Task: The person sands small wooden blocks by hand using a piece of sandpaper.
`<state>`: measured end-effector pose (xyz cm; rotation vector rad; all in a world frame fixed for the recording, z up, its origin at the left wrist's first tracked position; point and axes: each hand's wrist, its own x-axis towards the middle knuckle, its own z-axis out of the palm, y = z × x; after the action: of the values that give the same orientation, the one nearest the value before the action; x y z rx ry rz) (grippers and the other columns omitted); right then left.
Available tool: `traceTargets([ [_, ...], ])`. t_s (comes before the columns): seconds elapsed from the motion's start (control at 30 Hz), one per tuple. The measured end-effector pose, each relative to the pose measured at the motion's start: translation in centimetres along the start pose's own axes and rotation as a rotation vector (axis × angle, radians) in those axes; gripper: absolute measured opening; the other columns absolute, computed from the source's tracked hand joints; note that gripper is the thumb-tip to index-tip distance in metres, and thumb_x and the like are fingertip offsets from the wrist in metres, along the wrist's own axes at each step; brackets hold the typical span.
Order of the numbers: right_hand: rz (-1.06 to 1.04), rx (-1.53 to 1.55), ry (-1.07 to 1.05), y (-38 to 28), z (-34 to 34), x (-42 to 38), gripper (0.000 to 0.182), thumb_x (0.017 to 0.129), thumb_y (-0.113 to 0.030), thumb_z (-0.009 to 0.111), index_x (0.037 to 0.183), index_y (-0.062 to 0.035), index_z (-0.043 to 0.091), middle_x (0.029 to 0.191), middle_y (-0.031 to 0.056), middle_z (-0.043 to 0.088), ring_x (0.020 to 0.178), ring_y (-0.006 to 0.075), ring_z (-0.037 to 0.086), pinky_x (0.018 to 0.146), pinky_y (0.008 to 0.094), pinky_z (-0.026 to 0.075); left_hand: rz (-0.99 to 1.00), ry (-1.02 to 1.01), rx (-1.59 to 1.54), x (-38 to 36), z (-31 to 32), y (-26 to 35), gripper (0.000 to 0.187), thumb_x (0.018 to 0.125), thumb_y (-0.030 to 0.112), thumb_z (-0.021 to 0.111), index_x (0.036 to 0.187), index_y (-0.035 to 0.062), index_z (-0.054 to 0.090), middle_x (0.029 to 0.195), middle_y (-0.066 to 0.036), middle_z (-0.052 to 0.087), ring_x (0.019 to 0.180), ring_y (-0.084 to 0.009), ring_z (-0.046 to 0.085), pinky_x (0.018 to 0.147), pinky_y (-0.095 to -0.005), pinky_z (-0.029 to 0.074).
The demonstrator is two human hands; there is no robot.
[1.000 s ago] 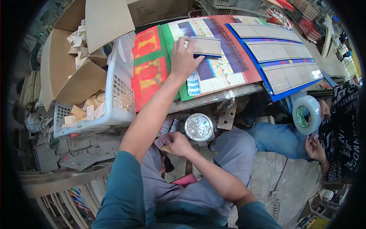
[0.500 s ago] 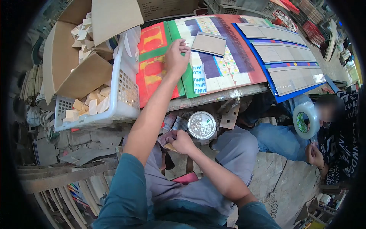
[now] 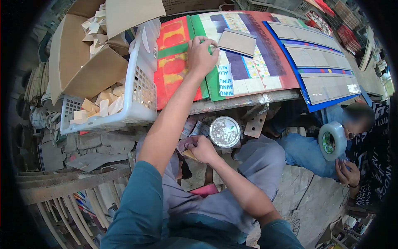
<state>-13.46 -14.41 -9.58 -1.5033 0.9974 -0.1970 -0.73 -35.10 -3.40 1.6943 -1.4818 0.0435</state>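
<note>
Left hand (image 3: 202,56) there is curving parted fingers beside a grey panel (image 3: 237,42), right hand (image 3: 203,149) is gripping a brownish piece (image 3: 181,145)

One head-worn camera looks forward and down.

A rectangular beige panel (image 3: 237,42) with a blue edge lies askew on the patterned board (image 3: 250,88); a folded purplish-brown sheet (image 3: 182,145) sits in the right hand (image 3: 202,150).
</note>
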Motion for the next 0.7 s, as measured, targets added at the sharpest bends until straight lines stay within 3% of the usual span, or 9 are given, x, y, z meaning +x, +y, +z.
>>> traceTargets([
  [0.13,0.007,0.033,-0.002,-0.3,-0.1,-0.2,0.023,0.08,-0.015,0.06,0.098,-0.0013,0.065,0.087,0.0177,0.066,0.082,0.0279,0.065,0.075,0.0352,0.048,0.032,0.003,0.004,0.1,0.0,-0.1,0.013,0.072,0.016,0.068,0.084,0.0138,0.066,0.106,-0.008,0.052,0.107,-0.029,0.043,0.091,-0.0383,0.037],
  [0.2,0.006,0.009,0.016,-0.6,-0.2,-0.4,0.022,0.078,-0.014,0.061,0.095,-0.0001,0.065,0.086,0.0199,0.065,0.085,0.0327,0.064,0.075,0.0376,0.048,0.036,0.005,0.012,0.1,0.0,0.0,0.013,0.072,0.016,0.068,0.084,0.0139,0.066,0.106,-0.008,0.052,0.107,-0.0291,0.043,0.091,-0.0384,0.037],
  [0.33,-0.01,0.048,0.004,-0.2,-0.1,-0.2,0.023,0.078,-0.015,0.061,0.094,0.0007,0.065,0.086,0.0206,0.065,0.084,0.0333,0.064,0.075,0.0382,0.048,0.052,0.033,0.0,0.1,0.1,-0.1,0.014,0.071,0.013,0.068,0.085,0.0153,0.066,0.105,-0.008,0.052,0.106,-0.0296,0.043,0.091,-0.0385,0.037],
  [0.4,0.012,0.009,0.004,-0.2,0.0,-0.1,0.02,0.081,-0.013,0.059,0.095,-0.0013,0.067,0.086,0.0176,0.067,0.083,0.0283,0.065,0.076,0.0349,0.048,0.069,0.038,-0.007,0.1,0.0,0.0,0.014,0.071,0.013,0.067,0.085,0.0158,0.067,0.105,-0.008,0.052,0.106,-0.0299,0.043,0.091,-0.0386,0.037],
  [0.5,-0.013,-0.035,0.025,0.1,0.1,0.1,0.02,0.081,-0.013,0.059,0.095,-0.0013,0.066,0.086,0.0172,0.067,0.082,0.0274,0.065,0.076,0.0351,0.048,0.079,0.008,0.04,0.0,-0.3,0.2,0.015,0.071,0.011,0.066,0.085,0.0172,0.067,0.104,-0.008,0.052,0.105,-0.0299,0.043,0.091,-0.0384,0.037],
  [0.6,0.014,-0.052,0.023,0.9,0.3,0.6,0.02,0.081,-0.013,0.059,0.094,-0.001,0.066,0.086,0.0161,0.067,0.081,0.0253,0.065,0.076,0.0348,0.047,0.081,0.01,0.039,-0.5,-1.0,0.8,0.02,0.072,0.011,0.066,0.092,0.0149,0.065,0.105,-0.008,0.052,0.107,-0.0311,0.042,0.092,-0.0389,0.037],
  [0.67,0.006,-0.031,0.019,0.0,-0.4,0.1,0.02,0.081,-0.013,0.059,0.095,-0.0005,0.066,0.087,0.0158,0.067,0.081,0.0247,0.065,0.077,0.035,0.047,0.138,0.082,-0.154,-2.2,-3.7,3.4,0.025,0.073,0.012,0.066,0.098,0.0097,0.061,0.101,-0.01,0.054,0.103,-0.0309,0.046,0.091,-0.0392,0.038],
  [0.7,0.002,-0.003,0.013,-0.3,-0.7,-0.2,0.02,0.081,-0.014,0.059,0.095,-0.0001,0.065,0.088,0.0156,0.067,0.082,0.0241,0.064,0.077,0.0351,0.047,0.103,-0.005,-0.223,-3.7,-6.3,5.2,0.026,0.076,0.012,0.065,0.101,0.0064,0.06,0.102,-0.011,0.056,0.101,-0.0274,0.05,0.089,-0.0359,0.04],
])
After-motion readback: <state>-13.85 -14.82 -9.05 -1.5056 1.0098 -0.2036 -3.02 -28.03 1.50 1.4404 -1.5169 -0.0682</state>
